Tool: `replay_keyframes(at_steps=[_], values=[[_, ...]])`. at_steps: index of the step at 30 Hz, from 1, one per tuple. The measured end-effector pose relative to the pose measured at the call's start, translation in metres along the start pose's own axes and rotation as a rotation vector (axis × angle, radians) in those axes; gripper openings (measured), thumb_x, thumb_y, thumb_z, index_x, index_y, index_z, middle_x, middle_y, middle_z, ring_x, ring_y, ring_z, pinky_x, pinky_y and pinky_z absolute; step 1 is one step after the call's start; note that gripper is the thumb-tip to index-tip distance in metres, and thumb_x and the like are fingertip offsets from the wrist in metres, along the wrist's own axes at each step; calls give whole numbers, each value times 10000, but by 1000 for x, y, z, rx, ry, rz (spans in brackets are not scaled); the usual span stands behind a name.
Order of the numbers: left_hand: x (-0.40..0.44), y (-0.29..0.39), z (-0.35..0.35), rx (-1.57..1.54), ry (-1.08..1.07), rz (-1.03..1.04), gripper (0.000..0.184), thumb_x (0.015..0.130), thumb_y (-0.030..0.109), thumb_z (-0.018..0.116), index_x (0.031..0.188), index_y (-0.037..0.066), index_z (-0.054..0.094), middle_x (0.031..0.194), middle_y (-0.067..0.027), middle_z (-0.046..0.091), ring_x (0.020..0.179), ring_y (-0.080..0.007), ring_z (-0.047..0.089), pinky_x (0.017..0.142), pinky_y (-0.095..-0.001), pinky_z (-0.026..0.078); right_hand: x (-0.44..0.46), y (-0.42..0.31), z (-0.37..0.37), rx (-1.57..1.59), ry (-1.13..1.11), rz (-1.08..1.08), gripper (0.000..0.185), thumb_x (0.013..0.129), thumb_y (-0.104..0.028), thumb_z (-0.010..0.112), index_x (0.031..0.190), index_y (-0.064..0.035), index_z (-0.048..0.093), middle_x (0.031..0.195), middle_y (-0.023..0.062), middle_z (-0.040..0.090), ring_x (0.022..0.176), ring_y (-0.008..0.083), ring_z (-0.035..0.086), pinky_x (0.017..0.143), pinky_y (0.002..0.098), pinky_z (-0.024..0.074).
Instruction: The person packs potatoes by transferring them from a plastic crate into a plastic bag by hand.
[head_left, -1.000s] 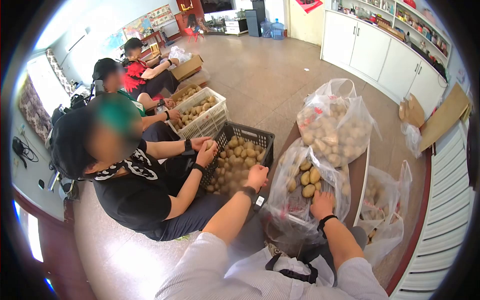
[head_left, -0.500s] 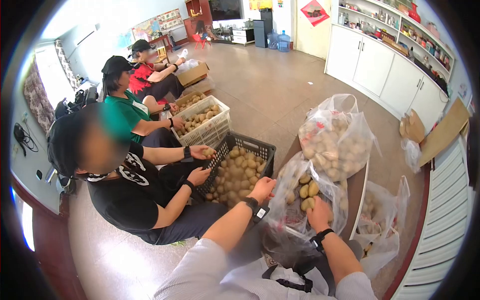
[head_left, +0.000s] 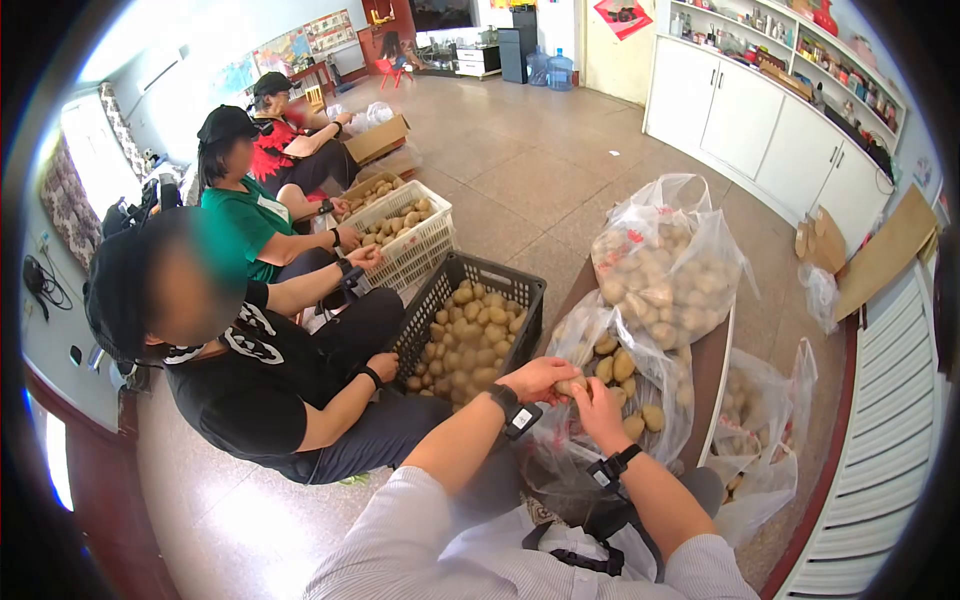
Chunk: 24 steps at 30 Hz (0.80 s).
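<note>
A potato is held between my two hands, above the near edge of an open clear plastic bag. My left hand has its fingers wrapped round one side of it. On the other side, my right hand grips it with closed fingers. Loose potatoes lie inside the open bag, just beyond and to the right of my hands. Left of my hands stands a black crate of potatoes. A fuller clear bag of potatoes rests behind the open one.
A co-worker in black sits at the left with one hand at the black crate's edge. Two more people sit farther back beside a white crate and a cardboard box. Another bag is low on the right.
My right hand has risen out of the open bag with a potato and met my left hand. The nearest co-worker's hands have moved apart, one towards the white crate.
</note>
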<state>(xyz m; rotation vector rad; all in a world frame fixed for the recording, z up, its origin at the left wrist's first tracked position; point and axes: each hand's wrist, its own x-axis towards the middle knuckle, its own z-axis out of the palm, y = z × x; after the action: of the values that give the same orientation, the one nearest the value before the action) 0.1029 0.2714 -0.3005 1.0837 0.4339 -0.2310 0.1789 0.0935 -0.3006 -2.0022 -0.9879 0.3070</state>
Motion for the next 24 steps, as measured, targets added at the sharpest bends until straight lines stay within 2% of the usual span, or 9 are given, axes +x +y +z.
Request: replay_keyframes(at_steps=[3, 5, 10, 12, 13, 17, 19, 23, 24], values=[[-1, -1, -9, -33, 62, 44, 260, 951, 292, 603, 1102, 84, 562, 874, -62, 649, 641, -182, 637, 493, -299, 481, -12, 19, -6, -8, 66, -34, 373, 920, -370, 599, 1024, -11, 591, 918, 204, 651, 878, 389, 622, 748, 474, 474], [2, -4, -19, -138, 249, 79, 250, 959, 287, 584, 1101, 82, 564, 872, -67, 643, 629, -179, 627, 500, -301, 496, -22, 40, -12, -34, 76, -22, 360, 917, -349, 603, 1040, -11, 587, 956, 203, 645, 914, 392, 613, 768, 478, 470], [-2, -18, -63, 148, 363, 300, 244, 972, 262, 518, 1121, 74, 561, 876, -86, 632, 655, -196, 619, 561, -334, 544, -54, 82, -25, -482, 147, 90, 453, 839, -235, 680, 1219, -41, 529, 1274, 153, 500, 1213, 391, 445, 982, 496, 390], [-1, -16, -72, -264, 515, 58, 227, 971, 231, 480, 1104, 69, 569, 900, -103, 629, 698, -224, 614, 592, -364, 552, -63, 92, -28, -518, 146, 114, 486, 823, -220, 691, 1240, -43, 516, 1296, 143, 480, 1234, 381, 425, 1009, 498, 372], [0, -20, -77, -319, 571, 75, 201, 953, 183, 483, 1089, 65, 574, 923, -109, 616, 732, -243, 607, 621, -386, 557, -65, 94, -29, -555, 142, 137, 521, 807, -204, 702, 1261, -45, 503, 1317, 133, 460, 1255, 370, 406, 1037, 499, 353], [3, -23, -89, -307, 614, 68, 220, 957, 189, 537, 1127, 58, 585, 1042, -130, 609, 836, -305, 608, 692, -440, 566, -69, 94, -31, -603, 96, 148, 553, 784, -178, 712, 1272, -40, 491, 1324, 137, 452, 1262, 375, 401, 1034, 484, 374], [3, -22, -87, -284, 721, 82, 217, 939, 157, 555, 1127, 55, 586, 1026, -121, 610, 818, -292, 607, 690, -432, 567, -70, 98, -31, -663, 73, 61, 560, 772, -156, 714, 1275, -45, 494, 1357, 133, 444, 1254, 375, 418, 1007, 468, 412], [1, -40, -108, -322, 629, 170, 114, 889, 50, 565, 998, 71, 592, 923, -108, 581, 764, -254, 609, 668, -396, 576, -75, 99, -26, -667, 35, 90, 558, 764, -136, 717, 1269, -48, 498, 1402, 134, 424, 1229, 381, 446, 972, 464, 447], [18, -59, -137, -78, 613, 192, 112, 874, 45, 581, 983, 63, 596, 919, -110, 581, 757, -246, 617, 678, -388, 581, -76, 97, -26, -670, 31, 100, 579, 752, -138, 725, 1277, -54, 495, 1406, 128, 420, 1229, 377, 449, 975, 462, 453]])
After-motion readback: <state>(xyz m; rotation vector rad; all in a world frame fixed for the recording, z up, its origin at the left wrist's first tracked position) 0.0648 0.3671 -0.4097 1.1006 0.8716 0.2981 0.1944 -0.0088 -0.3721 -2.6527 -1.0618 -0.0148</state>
